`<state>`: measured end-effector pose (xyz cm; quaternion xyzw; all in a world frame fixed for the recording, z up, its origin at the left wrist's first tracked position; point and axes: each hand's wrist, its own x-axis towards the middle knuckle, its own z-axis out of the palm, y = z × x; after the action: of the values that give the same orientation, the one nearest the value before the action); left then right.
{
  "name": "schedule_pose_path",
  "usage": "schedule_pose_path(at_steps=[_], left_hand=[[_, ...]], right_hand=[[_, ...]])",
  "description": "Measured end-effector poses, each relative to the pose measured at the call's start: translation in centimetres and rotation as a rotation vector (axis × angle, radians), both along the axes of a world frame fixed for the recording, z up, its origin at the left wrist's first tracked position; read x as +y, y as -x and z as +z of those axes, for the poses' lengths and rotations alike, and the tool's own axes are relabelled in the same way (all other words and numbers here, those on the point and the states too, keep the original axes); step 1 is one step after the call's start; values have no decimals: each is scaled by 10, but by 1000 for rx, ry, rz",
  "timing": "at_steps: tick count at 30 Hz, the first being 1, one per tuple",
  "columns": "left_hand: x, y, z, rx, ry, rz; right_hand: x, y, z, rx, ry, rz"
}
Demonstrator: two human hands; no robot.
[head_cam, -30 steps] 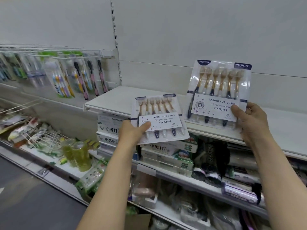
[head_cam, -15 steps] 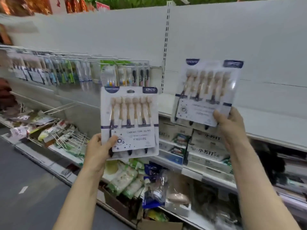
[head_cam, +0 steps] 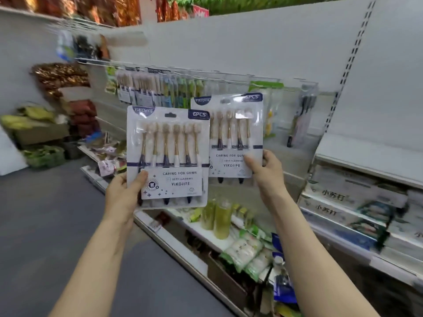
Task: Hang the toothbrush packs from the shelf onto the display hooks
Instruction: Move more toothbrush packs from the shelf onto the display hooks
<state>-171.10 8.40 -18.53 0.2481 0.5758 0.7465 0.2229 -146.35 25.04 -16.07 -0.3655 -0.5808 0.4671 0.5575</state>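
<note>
This is a retail shop aisle. White metal shelving (head_cam: 357,161) with slotted uprights (head_cam: 350,53) runs along the wall, and a row of wire display hooks (head_cam: 174,72) carries hanging toothbrush packs (head_cam: 146,90). Lower shelves hold stacked boxed goods (head_cam: 343,197), bottles of yellow liquid (head_cam: 219,220) and bagged items (head_cam: 247,250), beside a grey floor (head_cam: 45,213).

Since a second ago both toothbrush packs have left the white shelf (head_cam: 366,145), now off to the right. The left hand (head_cam: 124,193) has raised its pack (head_cam: 168,156) upright; the right hand (head_cam: 266,173) has carried its pack (head_cam: 231,136) left, seemingly near the blurred hanging packs (head_cam: 160,90).
</note>
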Motion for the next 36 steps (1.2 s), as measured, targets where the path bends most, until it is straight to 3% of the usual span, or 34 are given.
schedule_pose_path(at_steps=[9,16,21,28,36], left_hand=[[33,191,-8,-20,-33,194],[96,350,33,12,-27,227],[123,449,29,-4,-42,226],[177,592,14,-29,-80,81],[262,713,24,-31,-75,-207]], right_hand=[[79,226,-15,3,1,188],[152,396,9,67,9,231],[181,503,8,47,28,225],[211,629,-5,31,51,108],[238,713,-1,91,72,-141]])
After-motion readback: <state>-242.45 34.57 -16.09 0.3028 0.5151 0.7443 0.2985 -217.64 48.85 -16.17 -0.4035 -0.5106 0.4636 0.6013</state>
